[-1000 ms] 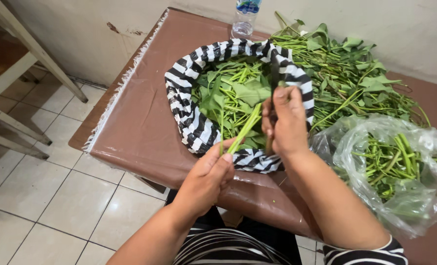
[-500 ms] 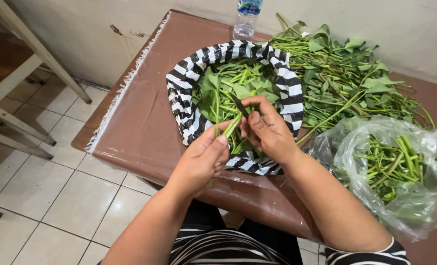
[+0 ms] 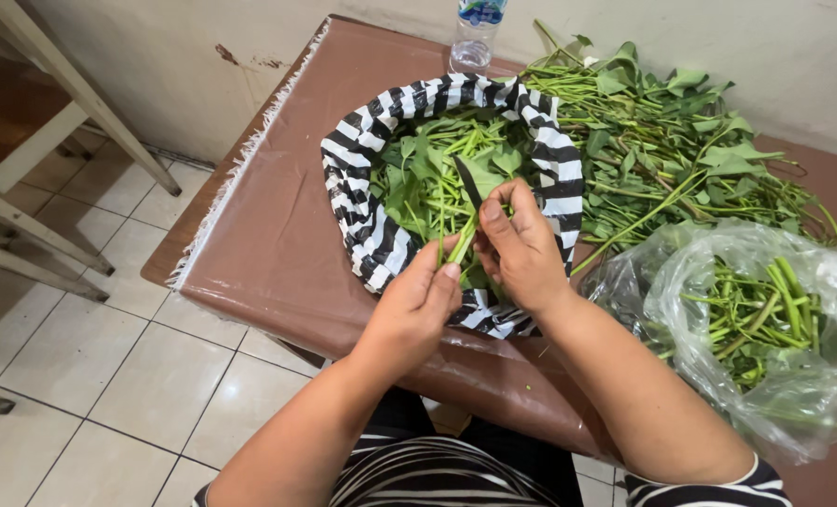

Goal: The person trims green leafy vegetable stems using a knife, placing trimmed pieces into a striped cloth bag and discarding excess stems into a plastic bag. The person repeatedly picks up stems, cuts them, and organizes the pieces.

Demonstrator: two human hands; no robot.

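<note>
My left hand (image 3: 416, 302) and my right hand (image 3: 522, 246) meet over the near rim of a black-and-white striped bag (image 3: 362, 202) filled with cut green leaves and stalks. Both pinch one green stalk (image 3: 460, 241) that stands nearly upright between them. A dark narrow blade-like piece (image 3: 467, 180) sticks up from my right hand; I cannot tell whether it is a knife or a leaf. The bag sits on a brown table (image 3: 277, 253).
A heap of leafy green stems (image 3: 681, 160) lies behind and right of the bag. A clear plastic bag (image 3: 766, 329) with green stalks sits at the right. A plastic water bottle (image 3: 475, 38) stands by the wall. Wooden furniture legs (image 3: 33, 188) stand on the tiled floor at left.
My right hand has come down from above the bag's right rim toward my left hand. Both hands now close together on the stalk above the near rim.
</note>
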